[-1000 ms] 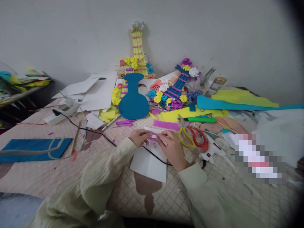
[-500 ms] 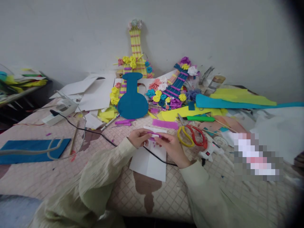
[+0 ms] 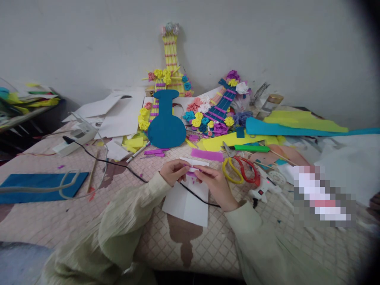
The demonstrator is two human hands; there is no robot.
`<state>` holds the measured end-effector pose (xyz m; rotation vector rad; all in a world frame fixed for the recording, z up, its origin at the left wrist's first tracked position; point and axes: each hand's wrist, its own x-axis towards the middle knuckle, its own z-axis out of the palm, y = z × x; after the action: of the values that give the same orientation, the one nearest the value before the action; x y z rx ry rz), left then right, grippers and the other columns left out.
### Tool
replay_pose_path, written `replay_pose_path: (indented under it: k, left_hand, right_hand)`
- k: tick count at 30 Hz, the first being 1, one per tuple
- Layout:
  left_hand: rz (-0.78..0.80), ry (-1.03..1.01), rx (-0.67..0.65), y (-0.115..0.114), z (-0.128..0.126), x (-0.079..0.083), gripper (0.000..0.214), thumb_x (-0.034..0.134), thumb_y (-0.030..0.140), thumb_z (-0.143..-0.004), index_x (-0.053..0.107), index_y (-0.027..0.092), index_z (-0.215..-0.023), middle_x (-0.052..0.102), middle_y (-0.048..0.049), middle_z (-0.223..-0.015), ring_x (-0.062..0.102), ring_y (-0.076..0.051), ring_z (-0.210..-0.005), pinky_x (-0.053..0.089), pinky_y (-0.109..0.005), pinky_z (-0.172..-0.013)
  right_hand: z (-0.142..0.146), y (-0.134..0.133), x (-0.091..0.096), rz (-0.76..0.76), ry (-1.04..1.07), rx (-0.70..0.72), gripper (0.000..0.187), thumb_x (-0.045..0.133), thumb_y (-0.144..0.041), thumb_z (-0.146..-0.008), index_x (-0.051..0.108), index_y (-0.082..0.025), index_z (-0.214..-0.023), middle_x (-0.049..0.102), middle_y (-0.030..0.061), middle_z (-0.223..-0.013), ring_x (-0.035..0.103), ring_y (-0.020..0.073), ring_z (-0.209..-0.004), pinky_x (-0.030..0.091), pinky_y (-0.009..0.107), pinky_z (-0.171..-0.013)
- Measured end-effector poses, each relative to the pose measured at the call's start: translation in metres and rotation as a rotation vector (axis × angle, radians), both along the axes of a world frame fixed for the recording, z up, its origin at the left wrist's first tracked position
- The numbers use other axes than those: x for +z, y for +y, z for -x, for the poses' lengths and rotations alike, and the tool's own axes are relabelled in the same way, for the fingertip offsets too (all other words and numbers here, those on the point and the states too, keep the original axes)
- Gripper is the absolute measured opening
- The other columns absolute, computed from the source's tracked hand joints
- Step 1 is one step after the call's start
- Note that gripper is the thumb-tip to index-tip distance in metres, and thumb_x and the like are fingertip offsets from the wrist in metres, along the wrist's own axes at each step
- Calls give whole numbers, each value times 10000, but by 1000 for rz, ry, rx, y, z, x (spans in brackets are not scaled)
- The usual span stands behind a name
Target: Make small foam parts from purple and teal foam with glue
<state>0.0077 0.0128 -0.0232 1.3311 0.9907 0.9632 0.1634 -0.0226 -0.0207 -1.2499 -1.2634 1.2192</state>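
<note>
Above a creased white card (image 3: 194,213) on the counter (image 3: 216,251), the left hand (image 3: 172,173) and right hand (image 3: 216,185) pinched a small purple-and-white piece (image 3: 191,173), apparently only part wrapped, while finished-looking purple sticks (image 3: 156,152) lay beyond and a blue guitar-shaped cutout (image 3: 166,130) stood undecorated near flower-trimmed guitars (image 3: 221,109).

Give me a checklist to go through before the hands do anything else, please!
1. Left hand gripping the purple piece: ok, pinched in the fingers.
2. Right hand gripping it too: ok, fingers at the other end.
3. Whole piece in sight: not ok, fingers cover parts of it.
4. Paper free of the cord: not ok, the black cord crosses it.
5. Scissors out of the hands: ok, lying beside the right hand.
6. Glue gun cool: cannot tell, heat doesn't show in a picture.
</note>
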Motion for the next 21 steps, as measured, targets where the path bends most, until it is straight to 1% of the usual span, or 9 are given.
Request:
replay_pose_path:
  k: [5, 7, 8, 10, 12, 14, 15, 17, 21]
  left_hand:
    - [7, 28, 6, 0, 1, -2, 349, 654, 426, -613, 577, 114, -748, 522, 40, -397, 442, -58, -329, 302, -167, -325]
    - [16, 26, 10, 0, 0, -3, 347, 664, 422, -601, 576, 114, -734, 525, 38, -400, 457, -61, -341, 310, -166, -333]
    - [19, 26, 10, 1, 0, -3, 344, 667, 420, -598, 576, 114, -727, 526, 36, -400, 466, -64, -348, 316, -166, -338]
    - [27, 24, 11, 1, 0, -4, 344, 672, 423, -592, 573, 116, -712, 527, 34, -403, 481, -70, -359, 329, -168, -346]
    - [43, 17, 13, 1, -1, -5, 357, 677, 436, -581, 565, 120, -705, 537, 30, -421, 499, -76, -371, 352, -174, -356]
    - [65, 8, 15, 2, -1, -6, 376, 681, 451, -570, 559, 122, -706, 556, 23, -452, 524, -87, -390, 381, -183, -367]
    - [77, 5, 15, 2, -2, -8, 382, 681, 456, -568, 559, 122, -708, 566, 17, -467, 539, -94, -403, 395, -188, -374]
    - [98, 2, 16, 3, -2, -11, 397, 682, 468, -561, 561, 120, -711, 580, 8, -483, 560, -106, -417, 415, -196, -382]
    - [129, -4, 28, 5, -1, -17, 427, 689, 488, -537, 556, 124, -717, 583, 10, -478, 577, -123, -417, 423, -200, -376]
  right_hand:
    - [-1, 1, -3, -13, -37, 5, 300, 595, -358, -704, 668, -158, -915, 627, 20, -637, 564, 125, -586, 486, 268, -579]
    - [-1, 2, -5, -28, -57, -3, 324, 584, -364, -715, 648, -145, -945, 626, 31, -656, 568, 130, -578, 490, 277, -568]
    - [-1, 2, -5, -38, -61, -12, 340, 586, -359, -714, 633, -149, -978, 632, 43, -712, 572, 133, -594, 493, 282, -574]
    - [-2, 2, -6, -133, -111, -39, 355, 598, -329, -708, 609, -182, -1030, 613, 68, -886, 580, 150, -706, 496, 302, -641]
    - [-3, 2, -8, -327, -246, -57, 295, 595, -280, -717, 624, -230, -1007, 556, 70, -1008, 555, 173, -855, 477, 332, -752]
    - [-4, 2, -10, -513, -409, -49, 212, 568, -235, -747, 650, -247, -942, 541, 63, -984, 530, 184, -914, 450, 352, -817]
    - [-4, 2, -11, -562, -470, -41, 191, 551, -222, -762, 654, -246, -921, 547, 60, -948, 530, 186, -910, 446, 358, -824]
    - [-5, 3, -14, -573, -523, -33, 178, 541, -207, -772, 648, -239, -912, 561, 56, -910, 535, 187, -893, 446, 360, -818]
    - [-5, 4, -17, -556, -550, -38, 148, 551, -199, -768, 631, -222, -891, 586, 55, -904, 532, 191, -907, 438, 351, -824]
